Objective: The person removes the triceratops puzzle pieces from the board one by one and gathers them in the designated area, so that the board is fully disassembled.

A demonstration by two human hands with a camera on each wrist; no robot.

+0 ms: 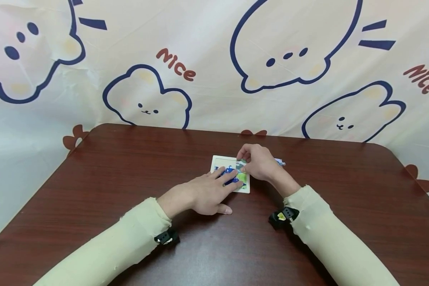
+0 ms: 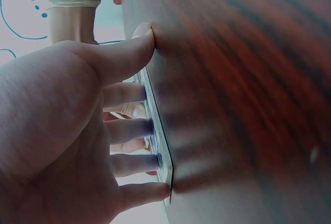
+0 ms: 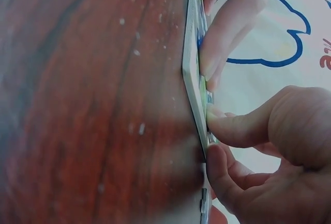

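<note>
A small white-framed picture puzzle (image 1: 217,162) lies flat on the table, its picture blue and green with a pale area at the upper left. My left hand (image 1: 209,193) spreads its straight fingers over the picture and presses it down; its thumb rests on the tabletop, as the left wrist view shows. At the frame's upper right corner, my right hand (image 1: 259,163) pinches a grey-green puzzle piece (image 1: 240,164) between thumb and fingers, low against the board. The right wrist view shows the thumb on the board's face and the fingers at its edge (image 3: 194,87). The hands hide much of the picture.
Just beyond the right hand, a bluish-white flat thing (image 1: 280,162) pokes out, mostly hidden. The dark brown wooden table (image 1: 128,159) reaches back to a cream curtain (image 1: 214,103) printed with cartoon outlines. Each wrist wears a small black camera (image 1: 167,237).
</note>
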